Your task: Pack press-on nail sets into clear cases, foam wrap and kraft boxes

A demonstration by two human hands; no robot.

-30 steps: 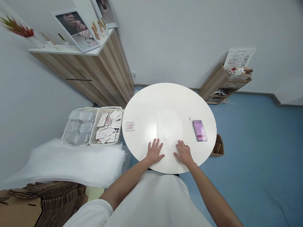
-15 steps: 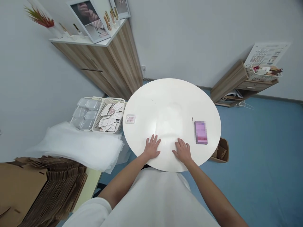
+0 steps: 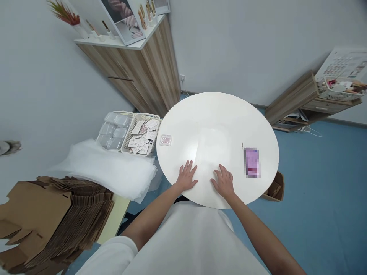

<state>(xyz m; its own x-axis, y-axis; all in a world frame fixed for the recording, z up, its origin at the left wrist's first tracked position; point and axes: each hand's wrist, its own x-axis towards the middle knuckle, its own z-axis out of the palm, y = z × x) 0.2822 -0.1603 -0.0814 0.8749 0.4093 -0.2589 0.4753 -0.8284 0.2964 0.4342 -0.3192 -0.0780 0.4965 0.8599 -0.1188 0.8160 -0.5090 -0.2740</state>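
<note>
My left hand (image 3: 187, 176) lies flat on the round white table (image 3: 218, 114), fingers spread, holding nothing. My right hand (image 3: 224, 181) rests flat beside it near the table's front edge, also with its fingers apart and nothing in them. A small clear packet with pink contents (image 3: 165, 140) sits at the table's left edge, well beyond my left hand. A pink blurred flat object (image 3: 252, 162) lies on the table to the right of my right hand.
Left of the table stand two white baskets, one with clear packets (image 3: 114, 131) and one with paper cards (image 3: 142, 134). White foam sheets (image 3: 106, 172) and a stack of flat cardboard boxes (image 3: 54, 217) lie nearer. A wooden cabinet (image 3: 143, 68) stands behind; a low shelf (image 3: 304, 99) at right.
Both hands stay flat on the table. The view has swung to the left, so the table and baskets now appear further right and the cardboard stack shows more.
</note>
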